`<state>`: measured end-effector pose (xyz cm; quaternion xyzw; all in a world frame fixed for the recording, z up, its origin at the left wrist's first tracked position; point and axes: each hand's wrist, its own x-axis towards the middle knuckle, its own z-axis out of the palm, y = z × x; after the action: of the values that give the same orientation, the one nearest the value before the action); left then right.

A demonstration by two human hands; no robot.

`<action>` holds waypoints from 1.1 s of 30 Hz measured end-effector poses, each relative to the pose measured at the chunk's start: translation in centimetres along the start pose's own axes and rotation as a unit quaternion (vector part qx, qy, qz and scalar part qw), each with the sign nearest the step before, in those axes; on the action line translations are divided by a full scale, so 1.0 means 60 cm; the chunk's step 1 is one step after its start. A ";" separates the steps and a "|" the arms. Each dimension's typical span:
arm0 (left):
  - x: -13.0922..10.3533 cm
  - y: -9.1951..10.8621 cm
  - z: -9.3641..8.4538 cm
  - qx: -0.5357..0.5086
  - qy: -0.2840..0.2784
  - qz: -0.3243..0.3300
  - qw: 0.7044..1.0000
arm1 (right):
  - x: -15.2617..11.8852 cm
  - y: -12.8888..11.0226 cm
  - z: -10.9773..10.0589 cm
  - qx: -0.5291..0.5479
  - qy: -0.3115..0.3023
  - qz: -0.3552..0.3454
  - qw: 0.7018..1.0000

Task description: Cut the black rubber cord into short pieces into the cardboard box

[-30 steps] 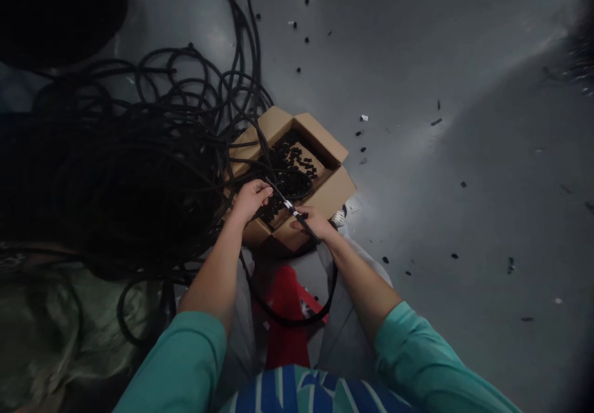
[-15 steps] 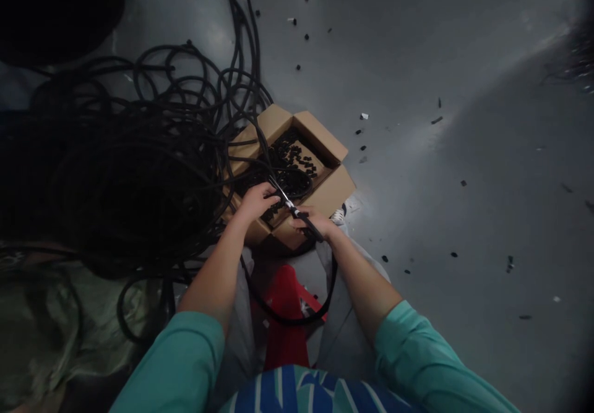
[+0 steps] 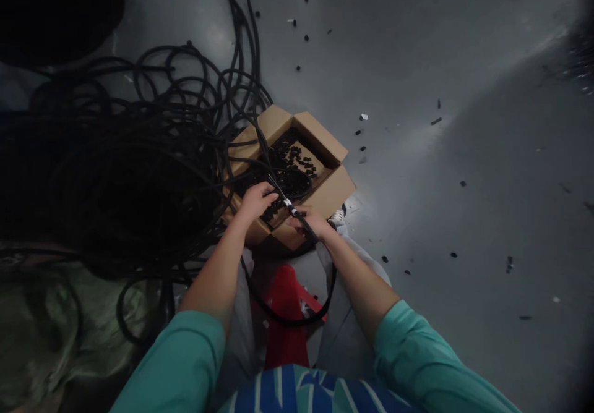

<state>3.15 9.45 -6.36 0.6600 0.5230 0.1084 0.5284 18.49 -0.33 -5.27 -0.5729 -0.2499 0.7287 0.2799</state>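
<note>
Over an open cardboard box [image 3: 325, 193], my left hand [image 3: 258, 201] is closed, its fingertips at thin dark strands near the cable end; what exactly it pinches is too small to make out. My right hand [image 3: 312, 222] is wrapped round a thick black cable [image 3: 304, 220] that has a white band near its end. From there the cable loops down between my legs. Inside the box lie many small black pieces [image 3: 297, 156] and dark coils.
A large tangle of black cable [image 3: 185, 85] fills the left side, partly over the box. A red object [image 3: 285, 314] stands between my legs. Small black scraps [image 3: 385, 259] lie on the grey floor. A greenish sack [image 3: 102, 326] lies at lower left.
My right hand and the cable end have shifted slightly to the left. My left hand has barely moved.
</note>
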 end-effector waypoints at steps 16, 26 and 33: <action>-0.002 0.006 -0.005 0.020 -0.028 -0.026 0.999 | 0.009 0.002 -0.020 -0.021 -0.023 -0.073 0.997; -0.002 0.007 0.006 -0.090 -0.063 -0.073 0.991 | 0.008 0.000 -0.019 -0.041 -0.036 -0.061 0.997; -0.005 0.020 0.004 -0.173 -0.084 -0.108 0.975 | 0.008 -0.002 -0.020 -0.046 -0.042 -0.085 0.994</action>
<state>3.89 9.16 -5.39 0.5046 0.5185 0.0836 0.6853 19.56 0.12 -5.79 -0.5311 -0.3427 0.7130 0.3037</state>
